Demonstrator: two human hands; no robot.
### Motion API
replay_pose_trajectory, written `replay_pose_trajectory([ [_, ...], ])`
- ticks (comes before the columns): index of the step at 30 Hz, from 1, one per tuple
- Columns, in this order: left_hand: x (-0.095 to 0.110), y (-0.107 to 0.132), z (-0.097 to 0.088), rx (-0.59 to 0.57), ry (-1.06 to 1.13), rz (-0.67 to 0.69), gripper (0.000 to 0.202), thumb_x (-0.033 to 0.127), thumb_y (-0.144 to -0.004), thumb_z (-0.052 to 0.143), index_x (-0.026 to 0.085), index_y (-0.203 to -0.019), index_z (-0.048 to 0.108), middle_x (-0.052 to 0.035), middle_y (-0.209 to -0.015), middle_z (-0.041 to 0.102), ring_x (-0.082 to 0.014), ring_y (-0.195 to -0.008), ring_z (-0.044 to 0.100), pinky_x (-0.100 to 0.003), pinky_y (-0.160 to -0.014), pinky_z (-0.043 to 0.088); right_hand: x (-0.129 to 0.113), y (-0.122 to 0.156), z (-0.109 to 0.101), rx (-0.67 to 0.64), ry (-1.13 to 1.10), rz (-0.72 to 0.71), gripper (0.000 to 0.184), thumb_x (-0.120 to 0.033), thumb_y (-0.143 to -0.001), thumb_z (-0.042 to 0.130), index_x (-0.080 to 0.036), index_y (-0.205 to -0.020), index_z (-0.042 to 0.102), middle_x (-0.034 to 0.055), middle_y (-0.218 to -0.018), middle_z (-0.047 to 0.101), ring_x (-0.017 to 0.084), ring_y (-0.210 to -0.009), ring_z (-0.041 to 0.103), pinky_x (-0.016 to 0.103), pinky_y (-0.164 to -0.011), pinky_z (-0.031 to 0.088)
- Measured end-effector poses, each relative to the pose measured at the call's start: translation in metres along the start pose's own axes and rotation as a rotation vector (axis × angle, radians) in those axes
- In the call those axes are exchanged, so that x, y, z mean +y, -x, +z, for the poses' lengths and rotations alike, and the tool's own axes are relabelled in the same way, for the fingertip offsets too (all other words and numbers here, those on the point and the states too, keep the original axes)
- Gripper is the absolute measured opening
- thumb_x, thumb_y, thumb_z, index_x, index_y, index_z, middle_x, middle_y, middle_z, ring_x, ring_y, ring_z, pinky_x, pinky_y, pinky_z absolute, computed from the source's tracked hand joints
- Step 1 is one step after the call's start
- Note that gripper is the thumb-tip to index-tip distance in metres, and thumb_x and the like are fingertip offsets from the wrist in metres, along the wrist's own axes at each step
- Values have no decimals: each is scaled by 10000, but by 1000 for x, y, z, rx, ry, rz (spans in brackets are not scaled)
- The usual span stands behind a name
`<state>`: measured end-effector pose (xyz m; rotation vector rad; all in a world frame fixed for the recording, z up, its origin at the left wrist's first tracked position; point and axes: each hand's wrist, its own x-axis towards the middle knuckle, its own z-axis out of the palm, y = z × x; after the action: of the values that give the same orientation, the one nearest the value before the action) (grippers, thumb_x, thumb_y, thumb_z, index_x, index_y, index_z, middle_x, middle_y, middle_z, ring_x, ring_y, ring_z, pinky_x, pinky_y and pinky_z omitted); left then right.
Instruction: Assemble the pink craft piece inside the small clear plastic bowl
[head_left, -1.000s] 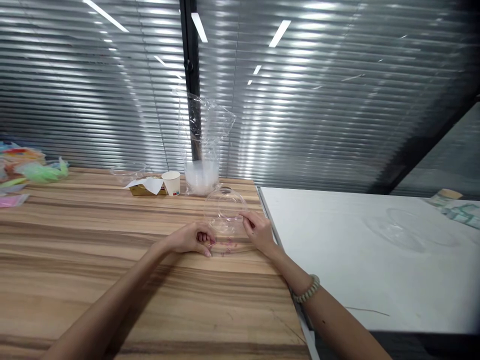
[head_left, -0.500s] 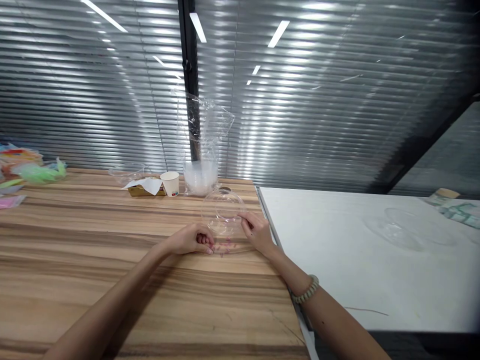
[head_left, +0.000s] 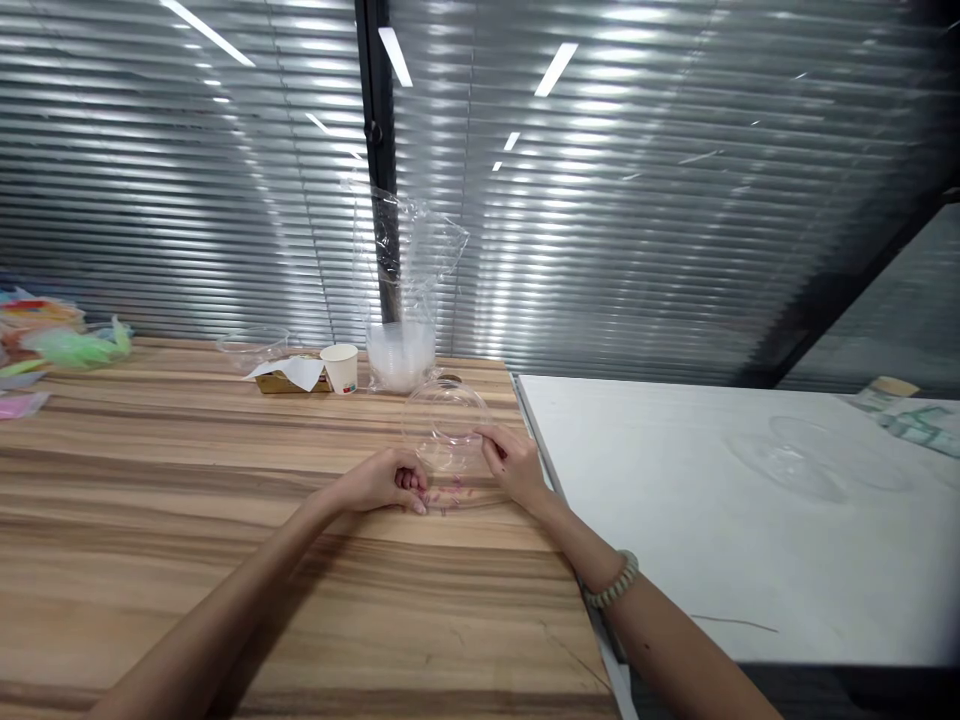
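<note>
A clear plastic bowl [head_left: 448,400] is tilted near the table's right edge. My right hand [head_left: 516,465] is closed, with thumb and fingers pinching the bowl's right side. My left hand [head_left: 390,482] rests low at the bowl's left front, its fingers curled and thumb pressed in. What those fingers hold, if anything, is too small to make out. Several small pink pieces [head_left: 454,490] lie scattered between the two hands. The see-through plastic hides whether they lie inside the bowl or on the wood.
Behind stand a stack of plastic bowls [head_left: 402,358] in a clear bag, a paper cup [head_left: 341,368], a small box [head_left: 279,383] and another clear bowl [head_left: 251,347]. Colourful bags [head_left: 75,345] lie far left. A white table [head_left: 637,480] adjoins on the right, holding clear lids [head_left: 795,460].
Both hands stay almost where they were. The left hand's fingertips have shifted very slightly downward; the bowl keeps nearly the same place.
</note>
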<state>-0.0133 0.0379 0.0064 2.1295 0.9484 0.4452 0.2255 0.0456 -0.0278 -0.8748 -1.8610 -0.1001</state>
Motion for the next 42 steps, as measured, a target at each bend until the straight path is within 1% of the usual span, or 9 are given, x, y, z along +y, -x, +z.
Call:
replay_pose_trajectory([
  [5,-2,-1,1,-2,17,-5,283,356,-601,789,140,-724,652,7,-680,565,-129,-656,500,-209,-575,381,0,0,0,2,2,-7,258,-94,-846,432,-203,-935,649,21,-776,689,150,-662,621,262,-606,470],
  [14,3,0,0,-16,29,-1,232,332,-658,748,132,-727,651,-6,-684,577,-134,-657,511,-214,-580,391,0,0,0,-6,-8,-10,255,-97,-850,433,-202,-939,648,22,-799,691,151,-687,627,259,-612,463],
  [23,1,0,0,-16,8,22,210,312,-672,742,122,-709,660,-14,-687,593,-126,-648,523,-201,-572,394,0,0,0,1,-6,-21,250,-101,-852,429,-200,-925,646,22,-801,694,147,-685,624,255,-608,457],
  [28,2,0,0,-16,6,9,190,296,-684,731,120,-705,663,-18,-685,595,-125,-640,526,-199,-560,388,0,0,0,8,-4,-35,244,-99,-852,434,-199,-925,645,26,-809,696,154,-691,628,259,-610,458],
  [37,1,-1,1,-9,11,-17,197,290,-668,741,116,-698,656,-14,-670,582,-121,-622,517,-200,-553,380,0,0,1,-23,-9,-9,253,-102,-854,427,-201,-937,644,24,-805,691,149,-680,621,256,-604,456],
  [42,2,-1,1,10,-8,-7,210,274,-648,758,124,-760,663,-5,-684,579,-129,-656,508,-206,-583,379,-1,-1,0,-20,-28,-16,264,-95,-852,415,-200,-934,644,25,-795,688,150,-690,622,258,-622,464],
])
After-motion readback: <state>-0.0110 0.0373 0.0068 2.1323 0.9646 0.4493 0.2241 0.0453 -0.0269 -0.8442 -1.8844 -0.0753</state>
